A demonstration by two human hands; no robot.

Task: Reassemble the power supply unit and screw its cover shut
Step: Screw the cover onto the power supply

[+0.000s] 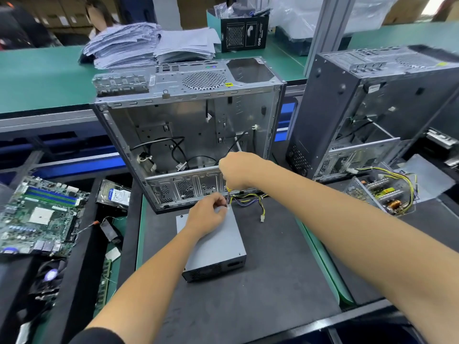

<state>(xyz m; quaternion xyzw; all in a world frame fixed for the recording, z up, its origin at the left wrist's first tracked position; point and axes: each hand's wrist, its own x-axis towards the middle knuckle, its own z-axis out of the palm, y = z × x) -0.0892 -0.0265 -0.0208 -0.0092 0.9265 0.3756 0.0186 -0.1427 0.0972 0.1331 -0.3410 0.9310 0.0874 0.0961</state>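
A grey power supply unit lies on the dark mat with its cover on top. Yellow, black and blue cables trail from its far end. My left hand rests on the unit's far corner, its fingertips pinched around something small that I cannot make out. My right hand is above that corner, closed around a screwdriver; the screwdriver's shaft points down to where the left fingers pinch. Most of the tool is hidden inside the fist.
An empty PC case stands just behind the unit. A second case and an opened power supply are at the right. At the left lie a motherboard and a hard drive. A person sits beyond the paper stacks.
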